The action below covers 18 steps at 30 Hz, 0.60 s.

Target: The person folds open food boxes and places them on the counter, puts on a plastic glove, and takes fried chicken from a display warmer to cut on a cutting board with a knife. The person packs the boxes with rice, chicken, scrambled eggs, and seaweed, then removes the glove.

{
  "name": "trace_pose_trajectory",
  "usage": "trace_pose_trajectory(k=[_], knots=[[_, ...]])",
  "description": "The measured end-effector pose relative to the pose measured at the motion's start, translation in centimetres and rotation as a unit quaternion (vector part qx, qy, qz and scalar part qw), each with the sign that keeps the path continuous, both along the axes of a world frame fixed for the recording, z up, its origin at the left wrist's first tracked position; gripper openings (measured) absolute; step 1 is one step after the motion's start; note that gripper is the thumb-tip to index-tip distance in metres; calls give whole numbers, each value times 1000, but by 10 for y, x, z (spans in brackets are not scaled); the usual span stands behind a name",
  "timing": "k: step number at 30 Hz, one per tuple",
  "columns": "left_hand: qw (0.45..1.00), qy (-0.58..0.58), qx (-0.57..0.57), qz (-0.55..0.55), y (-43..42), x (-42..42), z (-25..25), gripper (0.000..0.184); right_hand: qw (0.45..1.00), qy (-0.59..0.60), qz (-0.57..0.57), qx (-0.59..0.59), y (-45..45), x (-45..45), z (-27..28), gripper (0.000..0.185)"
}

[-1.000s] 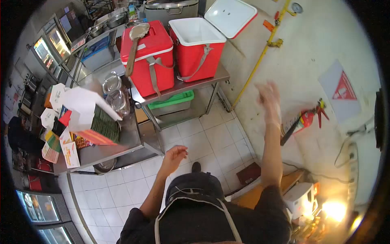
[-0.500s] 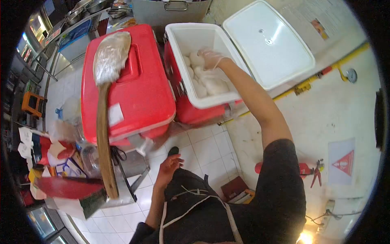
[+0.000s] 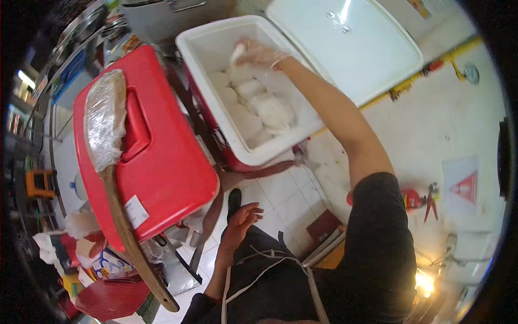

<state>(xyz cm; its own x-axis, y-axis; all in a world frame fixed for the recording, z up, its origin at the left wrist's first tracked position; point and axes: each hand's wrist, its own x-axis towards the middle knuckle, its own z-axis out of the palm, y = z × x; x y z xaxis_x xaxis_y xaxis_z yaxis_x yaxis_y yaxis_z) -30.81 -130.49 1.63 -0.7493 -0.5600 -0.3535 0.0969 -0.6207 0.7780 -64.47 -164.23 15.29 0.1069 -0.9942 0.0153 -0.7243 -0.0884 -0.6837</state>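
Observation:
My right hand [image 3: 256,53], in a clear plastic glove, reaches into the white-lined cooler box [image 3: 189,56]. Its fingers are closed on a white, dough-like lump [image 3: 236,55] at the far end of the box. Several more smooth white rounded lumps [image 3: 249,89] lie packed below it, and one nearer the front [image 3: 275,112] looks larger and creased. My left hand [image 3: 245,218] is bare and hangs in front of my apron, fingers apart and loosely bent, with nothing in it.
Left of the open box stands a red-lidded cooler [image 3: 172,178]. A wooden-handled tool [image 3: 127,216], its broad head wrapped in plastic, lies across that lid. The white lid [image 3: 350,48] leans at the wall. A fire extinguisher [image 3: 413,200] is at right.
My view has shifted closer to the open box. Inside it, my right hand has closed on a white lump and raised it slightly. My left hand stays free and low.

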Motion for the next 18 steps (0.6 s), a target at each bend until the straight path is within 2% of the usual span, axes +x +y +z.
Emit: trace_pose_trajectory(k=[2, 3, 5, 6, 7, 8, 9, 10, 11, 12, 14, 15, 16, 17, 18], knots=[[999, 33, -7, -31, 8, -9, 4, 39, 967, -246, -6, 64, 72, 10, 64, 50], [996, 66, -13, -50, 14, -16, 7, 38, 935, -350, 36, 46, 107, 6, 70, 45], [994, 77, -58, -52, 24, -28, 35, 46, 901, -422, 94, -36, 207, -2, 88, 42], [987, 121, -97, -33, 31, -36, 54, 56, 909, -394, 103, -84, 277, 6, 99, 45], [986, 103, -127, -4, 45, -46, 85, 74, 875, -481, 53, -23, 339, 20, 110, 53], [969, 155, -191, 26, 67, -56, 104, 87, 925, -341, 66, -155, 396, 22, 96, 46], [952, 188, -239, 13, 90, -62, 115, 95, 951, -261, -8, -166, 467, 42, 98, 48], [938, 237, -252, -32, 122, -67, 123, 91, 967, -180, -81, -163, 539, 64, 100, 50], [921, 285, -258, -66, 160, -70, 127, 87, 951, -206, -221, -64, 612, 106, 116, 61], [913, 298, -250, -121, 205, -70, 117, 87, 936, -204, -273, -84, 676, 132, 101, 61], [889, 236, -283, -272, 282, -68, 83, 71, 881, -65, -466, -47, 779, 177, 56, 80], [878, 242, -282, -303, 334, -57, 74, 71, 808, -161, -565, -49, 843, 211, 47, 78], [902, 155, -161, -371, 373, -46, 73, 60, 720, -260, -641, -55, 892, 246, 42, 76], [902, 56, -41, -426, 413, -34, 77, 49, 657, -245, -702, -127, 937, 286, 36, 72], [894, 54, -43, -443, 457, -25, 81, 49, 590, -220, -753, -191, 980, 320, 31, 67]])
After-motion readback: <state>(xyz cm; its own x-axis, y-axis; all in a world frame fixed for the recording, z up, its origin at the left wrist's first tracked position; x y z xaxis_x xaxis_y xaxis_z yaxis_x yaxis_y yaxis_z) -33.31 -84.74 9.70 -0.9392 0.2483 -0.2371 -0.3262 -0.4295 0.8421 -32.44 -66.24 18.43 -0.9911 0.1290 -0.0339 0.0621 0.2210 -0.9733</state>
